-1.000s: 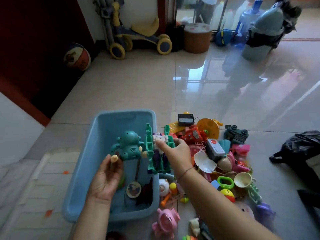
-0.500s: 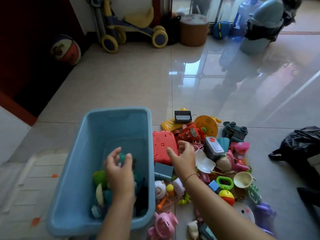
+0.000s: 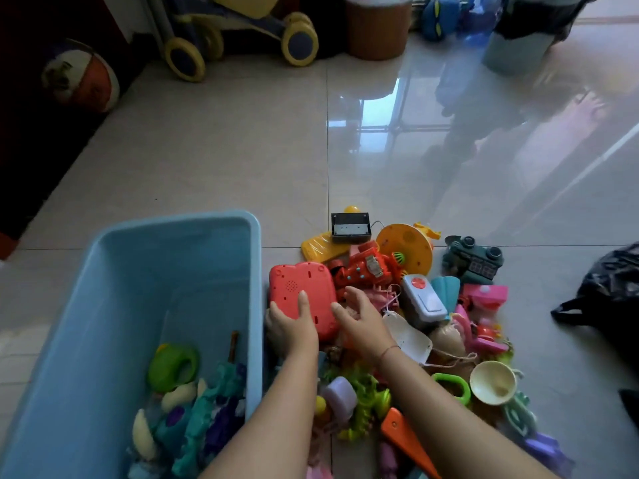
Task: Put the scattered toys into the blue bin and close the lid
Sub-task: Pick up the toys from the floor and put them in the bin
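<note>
The blue bin [image 3: 256, 271] stands open on the floor at the left, with a green ring [image 3: 173, 366] and teal toys [image 3: 207, 413] in its near end. Right of it lies a pile of scattered toys [image 3: 415, 305]. A red toy tablet [image 3: 301, 285] sits at the pile's left edge, against the bin wall. My left hand [image 3: 290, 328] grips the tablet's near left corner, thumb on top. My right hand [image 3: 361, 321] is beside the tablet's right edge, thumb touching it and fingers stretched over pink toys. No lid is in view.
A black plastic bag [image 3: 612, 299] lies on the tiles at the right. Along the far wall stand a basketball [image 3: 83, 77], a yellow-wheeled ride-on [image 3: 242, 32], a brown stool [image 3: 378, 29] and a teal waste bin [image 3: 515, 53]. Shiny floor tiles stretch beyond the pile.
My left hand has come out of the bin and taken hold of the red tablet. My right hand has shifted slightly to the tablet's right edge. The view has tilted down and closer.
</note>
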Action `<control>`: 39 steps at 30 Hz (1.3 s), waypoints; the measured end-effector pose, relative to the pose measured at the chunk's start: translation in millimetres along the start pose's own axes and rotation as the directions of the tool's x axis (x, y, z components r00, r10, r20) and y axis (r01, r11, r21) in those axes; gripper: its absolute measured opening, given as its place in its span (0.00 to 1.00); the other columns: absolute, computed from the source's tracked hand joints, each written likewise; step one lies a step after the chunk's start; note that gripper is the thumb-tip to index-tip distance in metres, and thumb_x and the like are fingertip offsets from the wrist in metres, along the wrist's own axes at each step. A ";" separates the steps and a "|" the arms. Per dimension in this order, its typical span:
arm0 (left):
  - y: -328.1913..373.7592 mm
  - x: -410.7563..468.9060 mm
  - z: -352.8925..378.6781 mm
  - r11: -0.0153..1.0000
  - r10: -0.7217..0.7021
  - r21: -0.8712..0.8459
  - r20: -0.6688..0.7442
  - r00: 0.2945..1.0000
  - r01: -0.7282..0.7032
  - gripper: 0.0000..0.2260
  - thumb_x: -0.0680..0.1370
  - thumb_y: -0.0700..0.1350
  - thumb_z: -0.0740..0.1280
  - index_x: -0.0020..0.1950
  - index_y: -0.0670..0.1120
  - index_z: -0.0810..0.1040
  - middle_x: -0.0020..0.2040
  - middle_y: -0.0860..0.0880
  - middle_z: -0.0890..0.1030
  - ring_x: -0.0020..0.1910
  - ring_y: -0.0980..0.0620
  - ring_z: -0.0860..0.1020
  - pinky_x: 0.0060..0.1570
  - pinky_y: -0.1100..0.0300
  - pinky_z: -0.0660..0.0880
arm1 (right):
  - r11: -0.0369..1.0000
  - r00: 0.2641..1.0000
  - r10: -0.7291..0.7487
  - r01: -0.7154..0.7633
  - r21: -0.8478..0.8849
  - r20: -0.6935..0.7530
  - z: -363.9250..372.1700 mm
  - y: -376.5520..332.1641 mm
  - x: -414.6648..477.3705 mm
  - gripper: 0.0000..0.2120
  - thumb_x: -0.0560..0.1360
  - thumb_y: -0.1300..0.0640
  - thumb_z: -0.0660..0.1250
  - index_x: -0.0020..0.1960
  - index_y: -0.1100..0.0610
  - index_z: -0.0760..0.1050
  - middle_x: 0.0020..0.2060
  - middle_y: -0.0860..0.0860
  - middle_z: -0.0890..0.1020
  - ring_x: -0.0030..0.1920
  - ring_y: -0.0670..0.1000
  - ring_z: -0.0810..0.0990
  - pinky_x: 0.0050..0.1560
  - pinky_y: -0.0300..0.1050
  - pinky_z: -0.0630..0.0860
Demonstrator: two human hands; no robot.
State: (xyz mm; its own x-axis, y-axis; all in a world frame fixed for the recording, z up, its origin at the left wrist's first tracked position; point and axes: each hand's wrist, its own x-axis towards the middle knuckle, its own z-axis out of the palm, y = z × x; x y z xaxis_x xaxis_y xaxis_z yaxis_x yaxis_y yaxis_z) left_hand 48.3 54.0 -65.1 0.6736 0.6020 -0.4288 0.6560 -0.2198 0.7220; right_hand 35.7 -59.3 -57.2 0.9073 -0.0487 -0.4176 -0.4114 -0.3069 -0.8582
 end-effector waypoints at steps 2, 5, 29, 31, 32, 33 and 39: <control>-4.1 12.0 4.1 0.996 -0.070 -0.049 -0.007 0.998 0.070 0.35 0.74 0.65 0.60 0.72 0.43 0.63 0.70 0.40 0.68 0.67 0.38 0.68 0.65 0.44 0.67 | 0.999 0.999 0.043 -0.043 -0.028 0.023 11.0 2.6 11.9 0.28 0.75 0.43 0.63 0.71 0.51 0.62 0.65 0.52 0.74 0.60 0.50 0.75 0.65 0.53 0.70; -9.1 23.2 6.6 0.977 -0.173 -0.121 0.021 0.985 0.174 0.42 0.65 0.75 0.54 0.67 0.45 0.68 0.62 0.40 0.75 0.59 0.37 0.74 0.57 0.41 0.73 | 0.986 0.998 0.066 -0.067 -0.152 -0.007 19.7 4.8 23.7 0.27 0.76 0.39 0.58 0.71 0.51 0.62 0.65 0.51 0.74 0.64 0.55 0.73 0.67 0.57 0.66; -6.5 4.3 -27.7 0.956 -0.066 -0.253 0.305 0.950 0.148 0.24 0.68 0.52 0.75 0.59 0.45 0.75 0.52 0.44 0.81 0.44 0.49 0.80 0.38 0.59 0.76 | 0.806 0.777 0.008 -0.378 -0.456 -0.630 -92.7 25.7 1.7 0.32 0.69 0.41 0.69 0.67 0.55 0.66 0.63 0.56 0.71 0.63 0.59 0.69 0.62 0.56 0.63; 1.2 -3.7 -31.9 0.949 -0.025 -0.293 0.297 0.954 0.116 0.22 0.69 0.51 0.74 0.59 0.46 0.75 0.51 0.46 0.81 0.45 0.51 0.80 0.35 0.62 0.74 | 0.800 0.793 0.028 -0.383 -0.462 -0.609 -92.1 31.4 1.5 0.32 0.69 0.41 0.70 0.67 0.55 0.66 0.63 0.56 0.71 0.62 0.60 0.70 0.61 0.55 0.64; 7.8 -9.1 -35.4 0.946 -0.008 -0.306 0.303 0.953 0.105 0.22 0.69 0.52 0.74 0.60 0.46 0.74 0.52 0.46 0.81 0.46 0.51 0.79 0.35 0.63 0.73 | 0.808 0.798 0.039 -0.379 -0.451 -0.602 -89.9 31.5 1.3 0.32 0.69 0.42 0.70 0.67 0.55 0.66 0.62 0.57 0.71 0.62 0.60 0.71 0.61 0.55 0.64; 14.4 -13.3 -39.2 0.944 0.012 -0.316 0.311 0.950 0.092 0.23 0.70 0.52 0.74 0.61 0.46 0.73 0.53 0.47 0.81 0.47 0.51 0.79 0.35 0.64 0.73 | 0.820 0.800 0.058 -0.379 -0.429 -0.597 -87.4 31.3 1.1 0.32 0.68 0.43 0.71 0.67 0.55 0.66 0.61 0.57 0.72 0.61 0.60 0.72 0.61 0.56 0.64; 63.8 -41.8 -86.7 0.902 0.247 -0.424 0.347 0.905 -0.084 0.25 0.70 0.46 0.74 0.62 0.46 0.69 0.54 0.48 0.79 0.46 0.54 0.80 0.34 0.65 0.78 | 0.958 0.758 0.070 -0.231 -0.167 -0.648 -86.4 19.9 -16.5 0.28 0.69 0.46 0.71 0.65 0.55 0.69 0.59 0.59 0.77 0.57 0.61 0.75 0.57 0.60 0.72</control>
State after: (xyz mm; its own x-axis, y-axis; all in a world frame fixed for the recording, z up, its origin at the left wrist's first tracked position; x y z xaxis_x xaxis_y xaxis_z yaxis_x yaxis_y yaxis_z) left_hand 32.6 81.4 46.0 0.8897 0.2237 -0.3980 0.3909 0.0771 0.9172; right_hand 19.9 -146.6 -41.5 0.7154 -0.6743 -0.1833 -0.5898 -0.4419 -0.6759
